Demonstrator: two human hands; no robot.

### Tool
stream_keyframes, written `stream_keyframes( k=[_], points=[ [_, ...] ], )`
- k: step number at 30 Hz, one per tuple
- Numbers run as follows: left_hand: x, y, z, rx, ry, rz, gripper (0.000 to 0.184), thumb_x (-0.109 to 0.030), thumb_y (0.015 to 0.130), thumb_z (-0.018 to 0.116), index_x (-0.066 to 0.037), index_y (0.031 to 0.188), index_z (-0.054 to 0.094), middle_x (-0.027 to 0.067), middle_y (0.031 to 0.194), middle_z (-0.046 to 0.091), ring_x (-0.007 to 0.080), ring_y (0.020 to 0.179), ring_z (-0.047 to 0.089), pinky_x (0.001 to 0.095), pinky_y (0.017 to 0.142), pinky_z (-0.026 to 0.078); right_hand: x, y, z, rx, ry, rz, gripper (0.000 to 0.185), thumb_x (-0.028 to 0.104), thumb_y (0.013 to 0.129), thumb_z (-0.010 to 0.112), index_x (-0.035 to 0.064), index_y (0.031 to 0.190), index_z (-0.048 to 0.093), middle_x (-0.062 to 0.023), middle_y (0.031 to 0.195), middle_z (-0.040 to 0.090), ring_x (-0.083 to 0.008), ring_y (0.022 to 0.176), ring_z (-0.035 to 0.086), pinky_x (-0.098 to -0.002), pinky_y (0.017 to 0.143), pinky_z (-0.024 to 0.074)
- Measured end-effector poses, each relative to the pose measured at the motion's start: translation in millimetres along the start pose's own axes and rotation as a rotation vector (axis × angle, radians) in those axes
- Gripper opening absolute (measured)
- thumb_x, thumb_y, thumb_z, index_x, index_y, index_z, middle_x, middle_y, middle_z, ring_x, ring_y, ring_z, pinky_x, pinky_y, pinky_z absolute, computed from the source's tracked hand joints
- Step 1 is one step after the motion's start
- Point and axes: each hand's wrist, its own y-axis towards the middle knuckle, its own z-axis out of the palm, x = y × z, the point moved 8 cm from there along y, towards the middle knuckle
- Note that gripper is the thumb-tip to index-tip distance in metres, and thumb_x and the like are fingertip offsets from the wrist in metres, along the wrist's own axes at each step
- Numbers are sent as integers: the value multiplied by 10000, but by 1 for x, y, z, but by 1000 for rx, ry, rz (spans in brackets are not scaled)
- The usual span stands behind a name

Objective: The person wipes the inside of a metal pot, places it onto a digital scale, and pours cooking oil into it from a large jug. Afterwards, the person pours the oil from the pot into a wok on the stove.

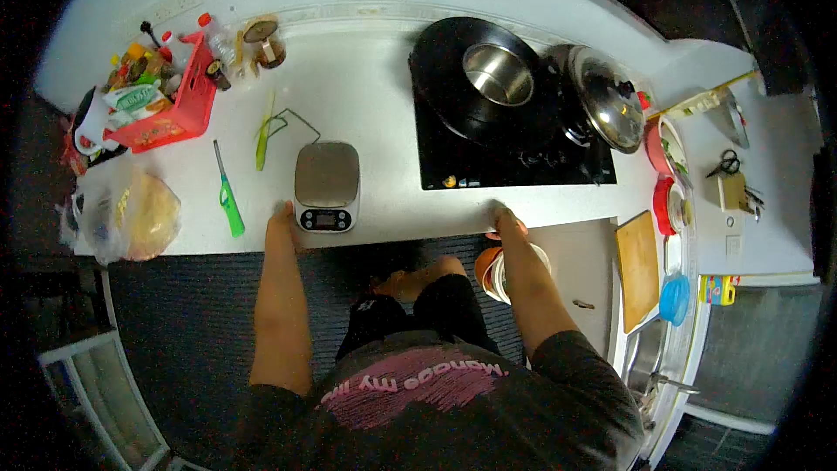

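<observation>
My left hand rests at the front edge of the white counter, just left of a kitchen scale. The scale has a square weighing plate and a dark display. Farther right, my right hand rests on the same edge, below the black cooktop. Both hands look open and appear to hold nothing, though some fingers are hidden. A green gas lighter and a green stalk with a thin, dark green bent piece lie left of the scale.
On the cooktop stands a steel pot set on a wide black ring, with a lidded pan beside it. A red basket of packets and a plastic bag sit at left. A cutting board leans at right; a bucket stands below.
</observation>
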Motion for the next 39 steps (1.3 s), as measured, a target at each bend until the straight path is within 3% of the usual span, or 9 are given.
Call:
stream_keyframes(
  k=[3,11,14,16,18,19,27,35,39],
  points=[
    [-27,-66,22,-17,164,17,524,-413,806,575,-61,1185,490,212,1197,487,445,1056,460,656,745,364,14,-58,-8,-18,-646,-394,380,428,833,475,102,1001,575,-111,843,586,-267,700,583,-435,649,483],
    [-48,-79,41,51,176,164,491,-396,813,550,-38,1145,500,208,1115,515,414,984,503,606,702,405,-46,-149,-67,682,-345,-482,419,371,886,469,40,1142,503,-126,1071,580,-224,896,592,-336,763,498],
    [-44,-93,39,21,161,178,480,-389,815,541,-29,1130,504,206,1085,526,403,957,519,588,686,421,12,-260,-167,1090,-316,-927,413,259,901,468,20,1235,427,-132,1072,585,-219,921,588,-328,799,494],
    [-38,-101,37,4,154,188,472,-385,817,534,-24,1120,507,205,1064,533,395,939,530,575,675,431,81,-350,-278,818,-102,-1488,296,231,856,528,51,1087,566,-73,934,626,-157,793,590,-293,659,494],
    [-34,-111,36,-15,141,203,466,-381,819,528,-18,1110,509,204,1044,540,387,921,540,563,665,441,130,-444,-392,399,209,-1636,353,226,868,506,40,1168,506,-64,846,619,-128,715,574,-263,630,476],
    [-33,-115,37,-21,133,211,463,-379,820,525,-15,1105,511,204,1034,544,383,912,546,557,659,447,154,-467,-446,-61,251,-1866,416,195,872,499,80,1266,430,-68,818,609,-118,667,559,-260,612,468],
    [-10,-138,26,-107,71,267,436,-365,827,501,-3,1070,515,193,968,565,347,843,575,513,619,473,336,-552,-638,-1091,299,-1783,741,115,765,502,195,1401,130,-241,763,598,-373,693,594,-449,646,468],
    [-7,-115,23,-215,15,235,401,-364,838,480,-26,1051,503,159,949,564,294,786,564,486,587,452,349,-553,-641,-1340,33,-1555,800,80,721,522,264,1396,135,-195,786,625,-343,694,621,-444,616,499],
    [-5,-111,24,-267,-5,176,383,-363,843,470,-37,1041,497,142,940,564,267,758,559,473,571,441,302,-632,-596,-1320,41,-1910,688,114,767,499,268,1370,206,-177,814,620,-342,678,614,-460,593,489]
  ],
)
